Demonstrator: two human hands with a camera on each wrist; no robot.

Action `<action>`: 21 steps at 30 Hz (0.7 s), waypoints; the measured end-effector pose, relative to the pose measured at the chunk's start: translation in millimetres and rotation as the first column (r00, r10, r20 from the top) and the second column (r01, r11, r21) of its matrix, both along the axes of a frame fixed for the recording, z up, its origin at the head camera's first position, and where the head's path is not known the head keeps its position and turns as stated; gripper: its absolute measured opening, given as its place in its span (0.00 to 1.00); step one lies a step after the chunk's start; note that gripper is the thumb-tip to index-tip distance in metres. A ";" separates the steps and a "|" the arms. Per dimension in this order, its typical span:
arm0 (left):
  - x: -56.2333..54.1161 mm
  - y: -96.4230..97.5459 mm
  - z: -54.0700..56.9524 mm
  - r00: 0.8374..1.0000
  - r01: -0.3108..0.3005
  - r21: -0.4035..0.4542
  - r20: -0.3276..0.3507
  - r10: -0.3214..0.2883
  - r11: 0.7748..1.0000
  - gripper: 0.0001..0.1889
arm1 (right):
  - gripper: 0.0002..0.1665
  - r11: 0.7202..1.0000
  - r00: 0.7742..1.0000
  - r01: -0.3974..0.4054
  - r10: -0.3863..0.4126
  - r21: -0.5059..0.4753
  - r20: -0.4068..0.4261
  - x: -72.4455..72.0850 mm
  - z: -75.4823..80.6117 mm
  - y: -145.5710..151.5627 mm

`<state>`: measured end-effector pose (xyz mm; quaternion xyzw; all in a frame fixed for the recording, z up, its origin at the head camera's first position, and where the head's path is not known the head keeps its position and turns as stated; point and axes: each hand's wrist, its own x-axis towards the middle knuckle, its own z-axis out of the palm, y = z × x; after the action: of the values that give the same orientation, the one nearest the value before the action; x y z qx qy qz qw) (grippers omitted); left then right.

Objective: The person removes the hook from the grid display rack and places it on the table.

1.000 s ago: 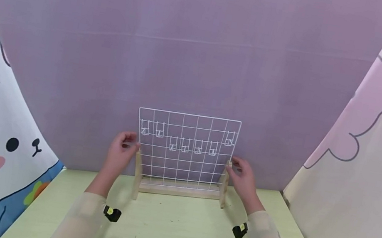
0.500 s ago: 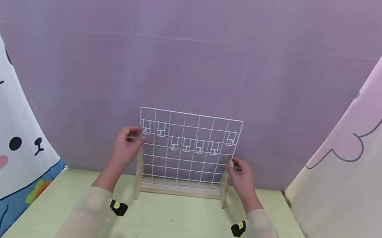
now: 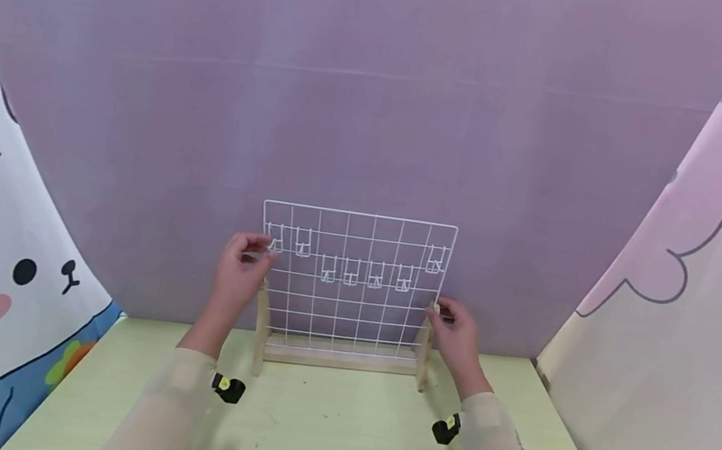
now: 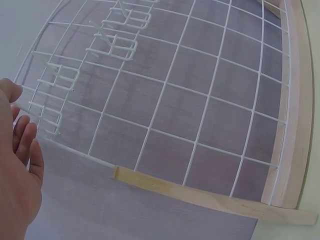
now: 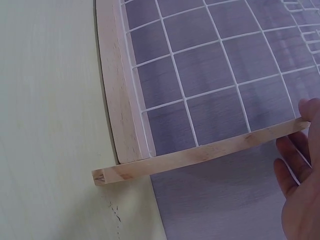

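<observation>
A white wire grid panel (image 3: 347,310) stands upright in a wooden stand (image 3: 338,362), with several white wire hooks (image 3: 351,275) hung on it. My left hand (image 3: 241,273) is at the grid's left edge, thumb and forefinger pinching the prong of the leftmost hook (image 4: 52,120). The other left fingers (image 4: 25,137) are loosely curled beside the edge. At the opposite side, my right hand (image 3: 459,341) pinches the top of the stand's right upright (image 5: 200,155). Its thumb (image 5: 310,107) lies on one face, with fingers on the other side.
The stand rests near the back of a pale green table (image 3: 325,442), close to a purple backdrop (image 3: 382,101). Rabbit-print cloths hang at left (image 3: 14,326) and right (image 3: 705,354). Each sleeve bears a small black wrist camera (image 3: 228,388).
My left hand has moved up from the top of the left upright to the leftmost hook. My right hand stays on the right upright.
</observation>
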<state>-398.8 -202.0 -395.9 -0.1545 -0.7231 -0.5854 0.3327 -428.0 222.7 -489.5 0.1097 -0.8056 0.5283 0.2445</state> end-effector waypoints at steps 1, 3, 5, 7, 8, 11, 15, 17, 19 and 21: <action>0.1 0.4 0.5 1.000 -0.001 0.000 -0.003 0.001 1.000 0.15 | 0.19 1.000 1.000 0.003 -0.003 -0.003 -0.001 0.0 -0.1 -0.1; 0.3 1.4 1.4 1.000 -0.008 0.004 -0.006 0.008 1.000 0.14 | 0.19 1.000 1.000 0.008 -0.008 -0.012 -0.005 0.0 -0.3 -0.2; 0.6 2.6 2.2 1.000 -0.016 0.008 -0.008 0.016 1.000 0.14 | 0.19 1.000 1.000 0.012 -0.013 -0.020 -0.007 -0.2 -0.5 -0.5; 0.3 4.1 2.9 0.999 -0.031 0.009 -0.007 0.031 0.999 0.14 | 0.19 0.999 1.000 0.011 -0.012 -0.030 -0.011 -0.6 -1.0 -0.8; 0.0 4.9 3.0 0.999 -0.038 0.010 -0.007 0.038 0.999 0.14 | 0.18 0.999 1.000 0.009 -0.009 -0.038 -0.010 -0.7 -1.0 -1.0; 1.7 8.6 4.8 0.999 -0.048 0.015 -0.015 0.048 0.999 0.13 | 0.18 0.999 1.000 0.002 -0.002 -0.053 -0.008 -1.2 -1.6 -1.6; 12.1 15.2 12.5 0.998 -0.048 0.038 -0.038 0.050 0.998 0.10 | 0.17 0.997 1.000 -0.002 0.002 -0.078 -0.009 -1.6 -2.8 -2.8; 19.9 18.4 17.9 0.998 -0.050 0.047 -0.046 0.052 0.998 0.08 | 0.17 0.996 1.000 -0.001 0.000 -0.088 -0.013 -2.2 -3.9 -3.3; 26.2 20.6 22.1 0.997 -0.060 0.045 -0.048 0.062 0.997 0.07 | 0.16 0.995 1.000 -0.001 -0.001 -0.095 -0.018 -2.8 -5.4 -3.4; 29.8 22.0 24.3 0.996 -0.067 0.043 -0.049 0.069 0.997 0.06 | 0.16 0.994 1.000 -0.002 -0.001 -0.106 -0.026 -3.6 -6.9 -3.1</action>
<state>-369.0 -180.0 -371.6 -0.1376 -0.7069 -0.5845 0.3738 -431.7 219.6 -496.4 0.1036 -0.7730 0.5690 0.2605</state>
